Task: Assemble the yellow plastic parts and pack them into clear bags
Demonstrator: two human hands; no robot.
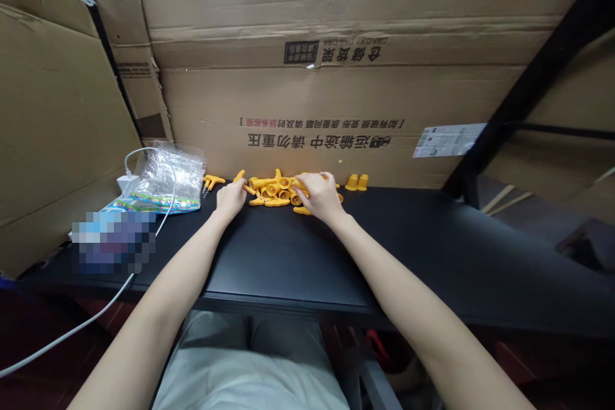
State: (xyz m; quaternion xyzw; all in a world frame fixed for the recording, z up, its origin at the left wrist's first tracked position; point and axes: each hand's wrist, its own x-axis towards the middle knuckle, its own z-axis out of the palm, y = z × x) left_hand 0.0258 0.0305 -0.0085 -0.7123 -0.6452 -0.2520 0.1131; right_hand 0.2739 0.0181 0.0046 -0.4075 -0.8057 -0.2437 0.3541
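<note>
A pile of yellow plastic corkscrew parts [271, 191], made up of T-shaped handles and bell-shaped sleeves, lies on the black tabletop [288, 250] against the cardboard. At the pile's left end, my left hand [231, 199] is closed on a yellow corkscrew handle [239, 175], whose top sticks out above the fingers. My right hand [319, 195] bends over the right side of the pile, thumb and fingers curled among yellow pieces; what they grip is hidden. Two corkscrews [212, 182] with metal spirals lie left of my left hand. Two yellow sleeves [357, 182] stand upright to the right.
Clear plastic bags [175, 173] and a blurred-out packet [114, 240] lie at the left. A white cable [103, 311] runs across them and off the table's front edge. Cardboard panels [312, 96] wall the back and left; a black metal post [519, 77] slants at the right.
</note>
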